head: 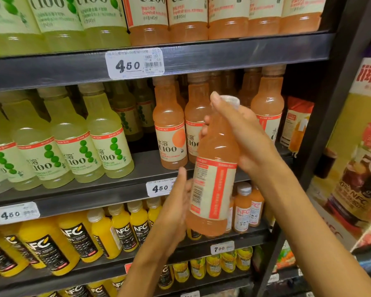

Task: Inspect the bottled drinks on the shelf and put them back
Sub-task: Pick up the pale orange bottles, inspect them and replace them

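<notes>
- Landmark: dark grey metal middle shelf (137, 185) with white "4.50" price tags on its front lip.
- Pink-orange plastic drink bottle (214, 172) with cream and red label is held in front of that shelf, off its surface, tilted slightly, cap toward upper right, barcode side facing the camera.
- Right hand (248, 142) wraps the bottle's neck and shoulder from the right; fingers curl together around it, thumb tip up beside the clear white cap (230, 101).
- Left hand (176, 211) cups the bottle's lower left side; thumb lies straight up along the label edge, other fingers are behind the bottle, so their spread can't be told for sure.
- On the middle shelf behind the held bottle: a row of matching pink-orange bottles (169, 133); left of them, pale green bottles with green-dot labels (107, 142).
- Below that shelf: yellow juice bottles with black "NFC" labels (73, 239).
- Above it: larger pink and green bottle bases (189, 20).
</notes>
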A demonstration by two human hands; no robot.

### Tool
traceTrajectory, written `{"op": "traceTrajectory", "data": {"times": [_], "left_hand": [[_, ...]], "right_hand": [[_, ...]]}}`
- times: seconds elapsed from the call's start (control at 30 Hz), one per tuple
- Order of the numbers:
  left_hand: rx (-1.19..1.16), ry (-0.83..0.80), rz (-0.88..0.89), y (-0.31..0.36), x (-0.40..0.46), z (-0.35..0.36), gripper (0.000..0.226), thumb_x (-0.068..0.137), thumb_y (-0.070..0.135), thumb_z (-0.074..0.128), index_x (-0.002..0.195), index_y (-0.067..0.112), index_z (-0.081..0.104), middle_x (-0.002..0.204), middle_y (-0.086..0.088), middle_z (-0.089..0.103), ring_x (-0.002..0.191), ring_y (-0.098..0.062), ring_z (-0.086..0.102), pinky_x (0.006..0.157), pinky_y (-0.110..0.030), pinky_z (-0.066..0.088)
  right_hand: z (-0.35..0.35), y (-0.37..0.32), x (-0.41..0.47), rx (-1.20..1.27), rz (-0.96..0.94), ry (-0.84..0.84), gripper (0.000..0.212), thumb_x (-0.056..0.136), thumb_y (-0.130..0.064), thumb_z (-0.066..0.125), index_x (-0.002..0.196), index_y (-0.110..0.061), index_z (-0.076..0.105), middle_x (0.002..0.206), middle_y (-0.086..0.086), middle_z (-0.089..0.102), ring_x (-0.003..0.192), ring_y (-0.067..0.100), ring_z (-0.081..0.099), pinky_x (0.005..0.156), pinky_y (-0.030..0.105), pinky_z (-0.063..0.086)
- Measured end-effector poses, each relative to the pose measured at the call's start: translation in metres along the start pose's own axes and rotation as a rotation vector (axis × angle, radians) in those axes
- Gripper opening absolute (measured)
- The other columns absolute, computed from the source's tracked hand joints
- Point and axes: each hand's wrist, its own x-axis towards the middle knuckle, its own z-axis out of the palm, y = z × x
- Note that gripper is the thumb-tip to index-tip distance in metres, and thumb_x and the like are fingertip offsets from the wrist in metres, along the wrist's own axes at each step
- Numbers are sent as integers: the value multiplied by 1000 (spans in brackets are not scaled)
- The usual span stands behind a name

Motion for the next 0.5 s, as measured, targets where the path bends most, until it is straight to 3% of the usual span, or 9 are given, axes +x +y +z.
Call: {"op": "traceTrajectory", "data": {"times": [0.07,0.13,0.2,0.27,0.37,0.43,0.5], "left_hand": [[45,-14,31,-3,0,4,52,68,83,45,99,50,70,105,12,73,101,-8,68,78,-21,55],[1,-6,62,-7,-4,8,60,65,86,47,109,48,66,111,8,72,105,-12,67,84,-28,56],[-137,-45,52,-7,-5,8,68,78,77,43,122,30,62,110,-5,71,99,-21,69,80,-34,58],[-344,-182,-45,-1,-9,10,74,89,68,33,121,7,62,97,-15,70,80,-26,70,70,-36,57],[-517,-330,-144,-3,-10,16,75,93,64,26,111,0,63,89,-14,67,74,-24,67,70,-35,55],[-473,-356,-138,-9,-11,17,75,95,62,23,112,0,62,92,-16,68,81,-27,67,76,-38,55],[-246,-218,-59,-11,-12,9,69,98,60,20,119,10,63,106,-15,70,99,-29,67,88,-43,51]], "right_hand": [[4,5,-1,-96,-37,124,27,86,-40,68,105,-22,62,83,3,70,75,17,69,70,35,56],[5,9,-1,-150,-20,155,36,87,-43,66,114,-21,59,87,3,72,76,15,72,65,30,57],[3,7,0,-151,6,84,45,87,-47,63,121,-18,56,89,4,74,79,17,73,63,28,56],[1,4,1,-68,15,-49,48,90,-48,58,124,-14,55,95,7,74,83,20,72,67,30,56],[6,8,0,146,113,-238,55,92,-52,47,126,-10,49,99,9,72,84,21,70,72,33,56],[9,10,0,286,146,-322,47,93,-50,46,117,-10,50,86,7,66,74,19,66,73,33,54],[10,7,-1,239,99,-320,39,94,-45,50,113,-11,51,80,6,62,70,19,64,70,33,54]]}}
